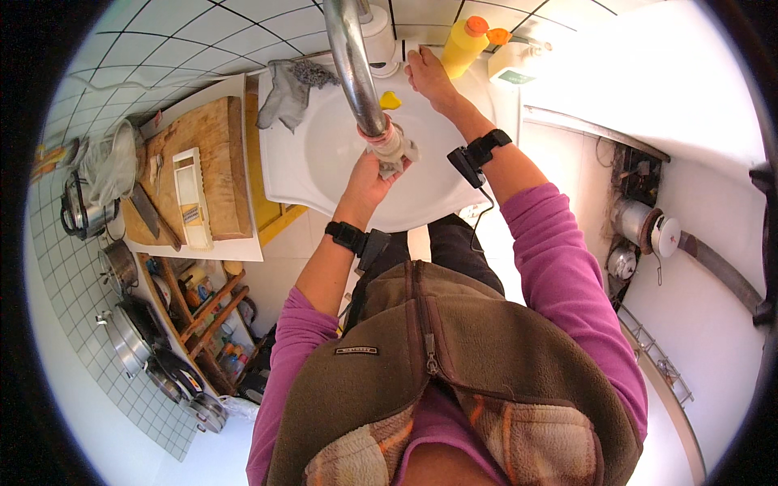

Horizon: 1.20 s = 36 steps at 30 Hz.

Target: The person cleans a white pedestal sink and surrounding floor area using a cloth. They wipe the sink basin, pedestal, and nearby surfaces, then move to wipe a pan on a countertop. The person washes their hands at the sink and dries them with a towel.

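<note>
A white washbasin (425, 182) lies before me, with a curved metal pipe spout (358, 67) above it. My left hand (372, 176) is raised under the spout's end, at a pale cloth (395, 149) wrapped or tied around it; the fingers are partly hidden. At the back rim, my right hand (428, 76) has curled fingers beside a white fitting (406, 51); whether it grips this fitting is unclear. Close to that hand stands a yellow bottle (463, 48) with its orange cap flipped up. A small yellow object (390, 100) lies in the basin near the spout.
A grey cloth (285, 97) and a scouring pad (313, 73) lie on the basin's left rim. At the back right stands a white container (513, 64). Left of the basin, a thick wooden board (228, 164) holds a white grater (193, 200) and a cleaver (146, 209).
</note>
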Each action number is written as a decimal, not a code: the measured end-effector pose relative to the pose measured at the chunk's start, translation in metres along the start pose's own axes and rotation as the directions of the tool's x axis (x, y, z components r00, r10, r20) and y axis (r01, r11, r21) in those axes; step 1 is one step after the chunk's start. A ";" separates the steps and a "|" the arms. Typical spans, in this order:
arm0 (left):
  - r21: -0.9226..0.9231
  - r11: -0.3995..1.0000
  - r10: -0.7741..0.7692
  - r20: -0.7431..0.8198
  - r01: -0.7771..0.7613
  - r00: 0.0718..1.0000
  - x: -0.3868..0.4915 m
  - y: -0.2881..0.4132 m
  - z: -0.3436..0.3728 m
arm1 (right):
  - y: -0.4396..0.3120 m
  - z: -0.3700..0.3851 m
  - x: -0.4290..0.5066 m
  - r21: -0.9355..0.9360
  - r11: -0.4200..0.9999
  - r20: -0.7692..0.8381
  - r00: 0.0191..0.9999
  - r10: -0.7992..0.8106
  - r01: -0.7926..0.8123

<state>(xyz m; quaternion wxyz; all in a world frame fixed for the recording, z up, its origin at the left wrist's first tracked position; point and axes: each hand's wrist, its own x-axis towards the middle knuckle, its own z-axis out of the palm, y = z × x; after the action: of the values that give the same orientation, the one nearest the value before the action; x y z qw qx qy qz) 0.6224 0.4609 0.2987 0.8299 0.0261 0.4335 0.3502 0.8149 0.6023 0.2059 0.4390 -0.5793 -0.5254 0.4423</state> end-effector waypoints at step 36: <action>-0.005 1.000 -0.026 -0.044 0.026 0.999 0.013 -0.003 -0.010 | -0.053 -0.008 -0.029 0.184 0.967 0.022 0.984 0.177 -0.178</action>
<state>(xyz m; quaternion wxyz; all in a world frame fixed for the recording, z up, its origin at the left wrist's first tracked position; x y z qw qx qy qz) 0.6210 0.4639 0.2825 0.8247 0.0109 0.4513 0.3407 0.8094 0.5763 0.2607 0.4480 -0.5794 -0.4294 0.5284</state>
